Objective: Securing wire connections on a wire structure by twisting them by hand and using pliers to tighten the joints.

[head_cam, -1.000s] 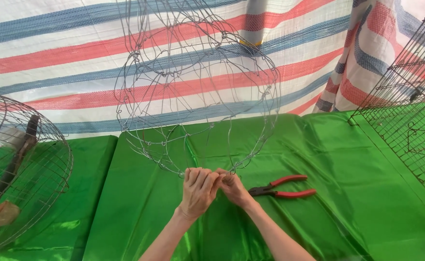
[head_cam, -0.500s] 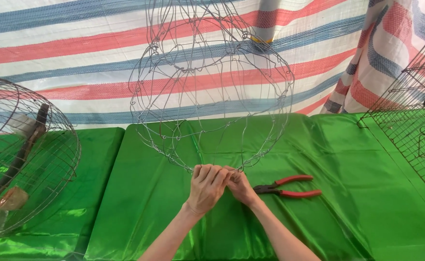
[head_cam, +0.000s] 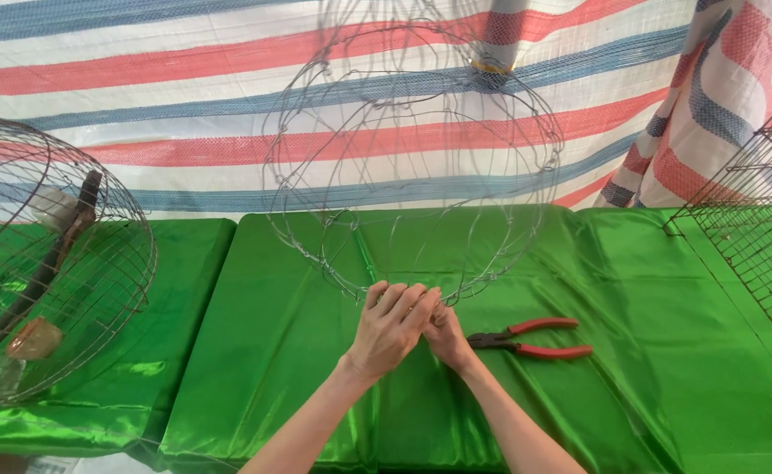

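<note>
Green satin tabletop (head_cam: 281, 351): left hand (head_cam: 392, 326) and right hand (head_cam: 446, 333) both pinch closed on the light, springy wire frame (head_cam: 412, 175)'s bottom rim, likely its best hold; red pliers (head_cam: 531, 338) lie beside.

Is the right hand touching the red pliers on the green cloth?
Apart. In the head view, green cloth shows between the right hand and the red pliers.

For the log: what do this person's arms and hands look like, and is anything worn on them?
Both forearms are bare as far as the picture's lower edge, with no sleeves in view. The left hand and right hand wear no gloves. No watch, bracelet or ring shows, though the left hand covers much of the right. Slim arms, short plain nails where visible.
</note>
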